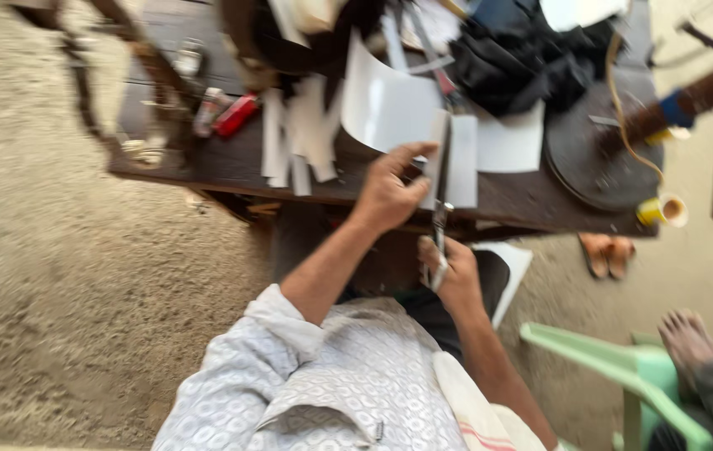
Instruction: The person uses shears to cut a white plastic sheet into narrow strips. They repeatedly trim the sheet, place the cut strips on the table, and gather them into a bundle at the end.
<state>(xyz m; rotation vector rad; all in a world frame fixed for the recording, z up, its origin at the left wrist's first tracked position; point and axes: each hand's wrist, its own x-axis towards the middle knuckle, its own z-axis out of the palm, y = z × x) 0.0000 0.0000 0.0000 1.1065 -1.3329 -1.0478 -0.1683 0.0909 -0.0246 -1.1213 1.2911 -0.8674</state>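
My left hand (pixel 390 192) reaches forward over the edge of a dark wooden table (pixel 206 163), with thumb and fingers pinching a narrow white sheet (pixel 462 163) at its near end. My right hand (pixel 455 276) is lower, just off the table edge, closed around the handles of long dark scissors (pixel 441 219). The blades point away from me along the white sheet's left edge. A larger curled white sheet (pixel 381 104) lies just behind my left hand. The view is motion-blurred.
Several cut white strips (pixel 294 138) and a red object (pixel 235 115) lie on the table's left. A heap of black cloth (pixel 515 63), a dark round disc (pixel 594 159) and a yellow spool (pixel 661 210) lie to the right. Sandals (pixel 609 253), a green plastic chair (pixel 615 359) and another person's foot (pixel 690 338) are on the sandy floor.
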